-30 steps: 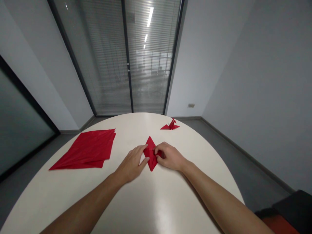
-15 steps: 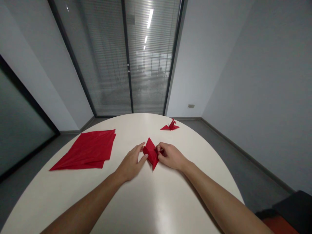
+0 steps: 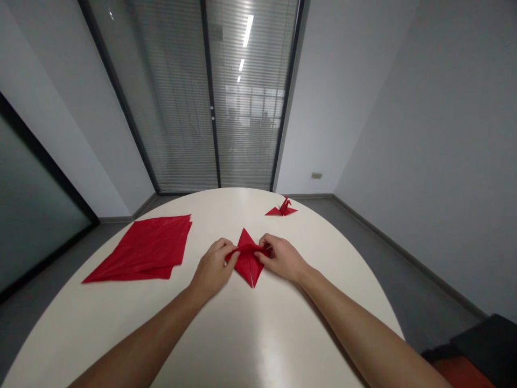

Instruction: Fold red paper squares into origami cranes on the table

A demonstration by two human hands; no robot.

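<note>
A folded piece of red origami paper (image 3: 247, 265) lies on the white table between my hands. It has a diamond outline, with one point away from me and a split point towards me. My left hand (image 3: 214, 265) pinches its left corner between thumb and fingers. On the other side, my right hand (image 3: 280, 256) grips the right corner in the same way. A raised fold runs across the paper from one hand to the other. My fingertips hide both side corners.
A finished red paper crane (image 3: 283, 208) stands near the far edge of the round white table (image 3: 226, 345). Several red paper sheets (image 3: 149, 248) lie stacked at the left. A dark and orange chair (image 3: 480, 350) shows at the lower right.
My left hand has gone from spread fingers beside the paper to a pinch on its left corner. The paper's near part now lies wider, with the split showing, and a fold stands across it.
</note>
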